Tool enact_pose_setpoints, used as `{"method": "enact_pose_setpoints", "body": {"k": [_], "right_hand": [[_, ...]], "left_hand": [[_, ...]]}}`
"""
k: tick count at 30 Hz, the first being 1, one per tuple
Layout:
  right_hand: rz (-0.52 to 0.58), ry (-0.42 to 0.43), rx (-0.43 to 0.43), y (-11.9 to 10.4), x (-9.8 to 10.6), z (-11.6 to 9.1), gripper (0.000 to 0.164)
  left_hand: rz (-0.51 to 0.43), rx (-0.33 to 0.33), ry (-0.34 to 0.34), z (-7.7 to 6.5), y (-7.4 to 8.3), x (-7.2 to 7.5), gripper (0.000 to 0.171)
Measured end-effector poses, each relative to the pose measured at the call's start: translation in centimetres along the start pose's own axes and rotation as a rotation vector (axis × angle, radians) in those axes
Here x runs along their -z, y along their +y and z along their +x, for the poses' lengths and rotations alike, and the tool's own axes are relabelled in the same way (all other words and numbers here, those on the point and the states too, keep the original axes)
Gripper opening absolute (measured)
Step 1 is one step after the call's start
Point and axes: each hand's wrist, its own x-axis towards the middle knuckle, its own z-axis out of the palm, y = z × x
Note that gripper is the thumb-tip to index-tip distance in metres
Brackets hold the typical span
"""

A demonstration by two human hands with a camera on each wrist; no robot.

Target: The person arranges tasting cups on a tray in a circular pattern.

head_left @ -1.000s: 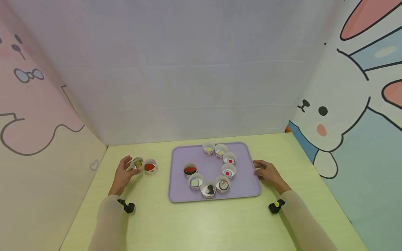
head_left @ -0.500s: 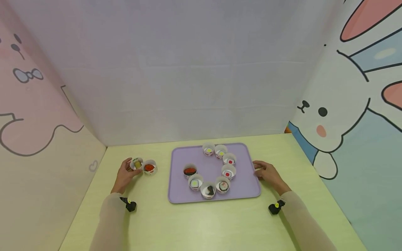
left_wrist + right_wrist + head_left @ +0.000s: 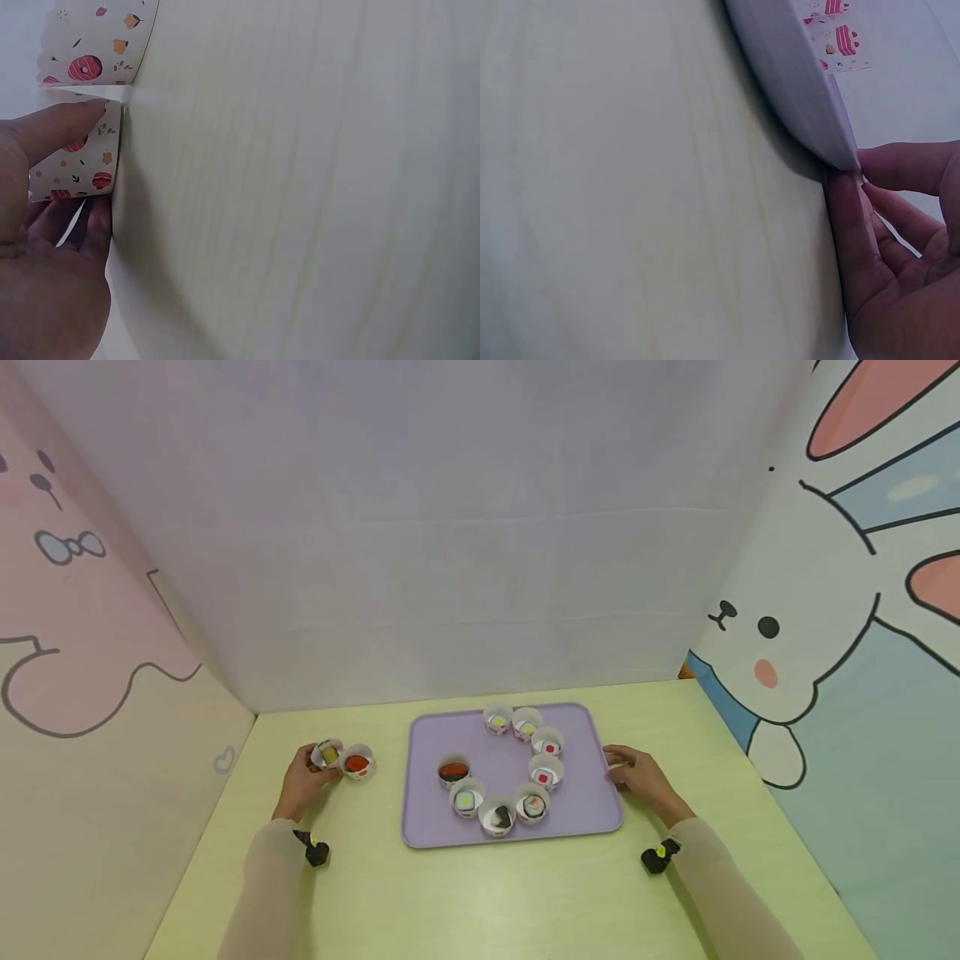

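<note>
My left hand point(image 3: 303, 782) grips a small white paper cup point(image 3: 326, 762), thumb on the near side and fingers on the far side; a yellow-topped sushi-like piece point(image 3: 330, 753) is in it. In the left wrist view the cup point(image 3: 88, 166) has a doughnut print and stands upright, at or near the tabletop. Right beside it is a second paper cup point(image 3: 358, 772) with a red-orange-topped piece point(image 3: 356, 763). At the right edge of a lilac tray point(image 3: 585, 802), my right hand point(image 3: 642, 777) pinches the rim between thumb point(image 3: 907, 166) and fingers.
Several paper cups with sushi-like pieces stand on the tray in a curved row open to the upper left, including a red-topped one point(image 3: 454, 771) and one with a black-and-white piece point(image 3: 498, 817). A white curtain point(image 3: 450, 568) closes the back of the pale wood table point(image 3: 465, 902).
My left hand has shifted slightly right and closed its fingers around the cup with the yellow-topped piece. The right hand and tray have stayed in place.
</note>
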Motion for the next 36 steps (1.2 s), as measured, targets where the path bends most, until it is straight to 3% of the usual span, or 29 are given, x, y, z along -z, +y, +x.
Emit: {"method": "enact_pose_setpoints", "body": {"k": [17, 36], "right_hand": [[-0.017, 0.008, 0.014, 0.4, 0.0, 0.3, 0.058], [-0.018, 0.012, 0.026, 0.4, -0.1, 0.2, 0.058]], "left_hand": [[0.047, 0.017, 0.085, -0.8, 0.5, 0.3, 0.082], [0.018, -0.13, 0.157, -2.3, 4.9, 1.6, 0.076]]}}
